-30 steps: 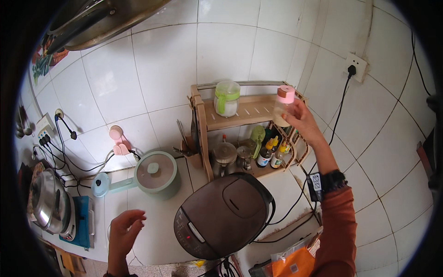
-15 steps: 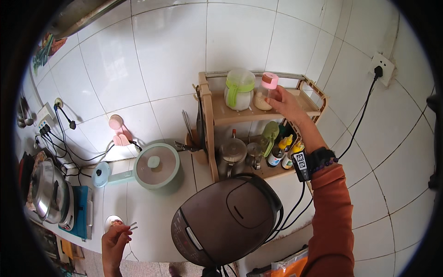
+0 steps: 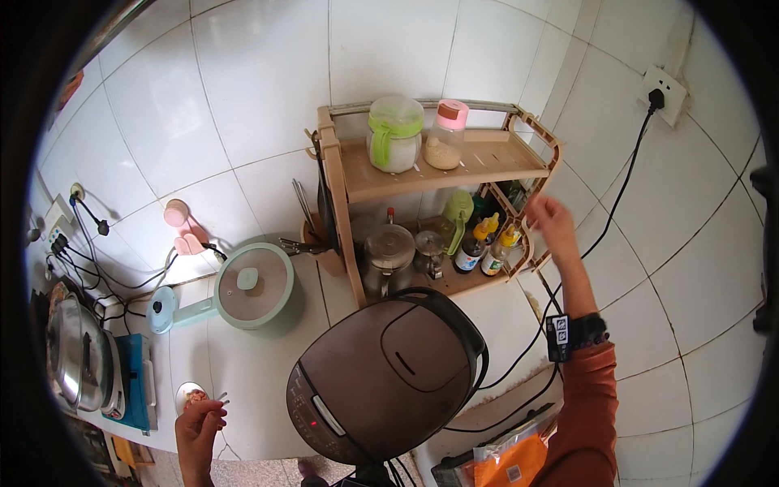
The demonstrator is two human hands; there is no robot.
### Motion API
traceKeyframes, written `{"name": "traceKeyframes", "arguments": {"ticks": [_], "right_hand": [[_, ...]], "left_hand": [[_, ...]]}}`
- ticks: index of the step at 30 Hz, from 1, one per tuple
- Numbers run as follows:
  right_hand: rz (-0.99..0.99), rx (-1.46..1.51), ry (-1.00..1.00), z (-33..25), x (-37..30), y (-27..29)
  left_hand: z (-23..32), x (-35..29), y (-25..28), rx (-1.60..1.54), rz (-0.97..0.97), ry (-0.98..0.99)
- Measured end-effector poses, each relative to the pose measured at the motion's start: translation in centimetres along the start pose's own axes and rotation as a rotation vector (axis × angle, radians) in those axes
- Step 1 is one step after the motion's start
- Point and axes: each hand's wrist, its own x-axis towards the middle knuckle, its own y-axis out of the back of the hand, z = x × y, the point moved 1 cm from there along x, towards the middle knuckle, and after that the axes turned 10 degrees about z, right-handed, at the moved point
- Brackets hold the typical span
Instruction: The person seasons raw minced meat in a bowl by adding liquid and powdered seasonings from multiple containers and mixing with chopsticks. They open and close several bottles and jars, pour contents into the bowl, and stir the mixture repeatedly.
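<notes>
My left hand (image 3: 199, 428) is at the lower left, its fingers closed on thin metal chopsticks (image 3: 224, 398), of which only the ends show. Right behind that hand is a small white bowl (image 3: 186, 389) with pinkish food pieces in it; whether the fingers also touch it I cannot tell. On the right my right hand (image 3: 552, 225) hangs in the air beside the rack, fingers loosely bent and holding nothing. A clear jar with a pink lid (image 3: 445, 138), partly filled with pale grains, stands on the upper shelf next to a green-lidded jar of white powder (image 3: 395, 140).
A brown rice cooker (image 3: 398, 369) takes up the counter's middle. Behind it the beige rack (image 3: 357, 174) holds sauce bottles (image 3: 471, 253) and a glass pot (image 3: 388, 247). A light green lidded pot (image 3: 261, 292) stands to the left. A black cord (image 3: 625, 191) hangs on the right.
My right hand has let go of the pink-lidded jar and moved down and right, off the shelf. The jar stays on the shelf. The view has shifted slightly; my left hand keeps its grip.
</notes>
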Motion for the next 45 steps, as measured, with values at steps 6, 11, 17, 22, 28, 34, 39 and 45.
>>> {"name": "traceKeyframes", "arguments": {"ticks": [6,11,17,22,28,34,39,45], "right_hand": [[0.109,-0.212,-0.18,13.1,-4.6,-3.1],[0.07,-0.508,-0.082,16.2,-5.1,-4.9],[0.037,-0.441,-0.133,16.4,-4.4,-7.0],[0.057,-0.57,-0.105,16.1,-4.1,-8.0],[0.064,-0.422,-0.092,15.3,-4.2,-7.8],[0.067,-0.149,-0.151,13.9,-4.5,-5.9],[0.019,0.214,-0.208,9.1,-5.0,-3.6],[-0.077,0.675,-0.21,-2.2,-10.9,0.7]], "left_hand": [[-1.3,0.6,-0.2,-0.006,0.012,-0.023],[-1.5,0.6,-0.4,0.029,0.003,0.001],[-1.9,0.3,-0.2,0.052,0.051,0.023],[-2.5,0.2,-0.3,0.038,0.038,0.04],[-2.7,0.1,-0.7,0.029,-0.004,0.097],[-2.6,0.2,-1.0,0.037,-0.021,0.08],[-3.0,0.4,-0.5,0.029,-0.014,0.031],[-2.1,1.0,-0.7,0.038,-0.116,-0.262]]}}
